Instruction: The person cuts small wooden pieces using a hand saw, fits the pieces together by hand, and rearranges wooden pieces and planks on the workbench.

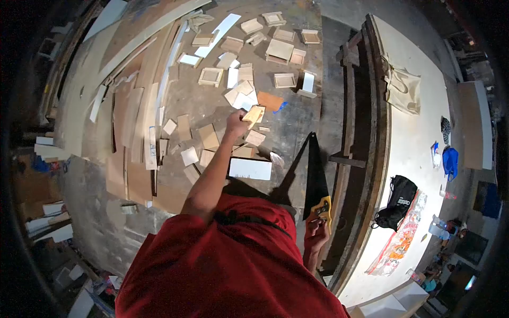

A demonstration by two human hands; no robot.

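My left hand (237, 125) reaches forward and grips a small light-coloured wood block (253, 115) above the scattered offcuts. Low on the right, my right hand (316, 234) is closed around the yellow handle of a handsaw (315, 183). The dark blade points forward, its tip away from me and apart from the wood block. Close to my left hand are an orange-brown board piece (270, 100) with something blue at its edge, and a small wood offcut (255, 138). A white-faced board (250, 168) lies just in front of my body.
Several small wooden frames and boxes (279, 51) are spread across the floor ahead. Long boards (123, 114) are piled at the left. On the right stands a white-topped table (371, 249) holding a cloth bag (403, 89), a black drawstring bag (398, 201) and a printed plastic sheet (400, 238).
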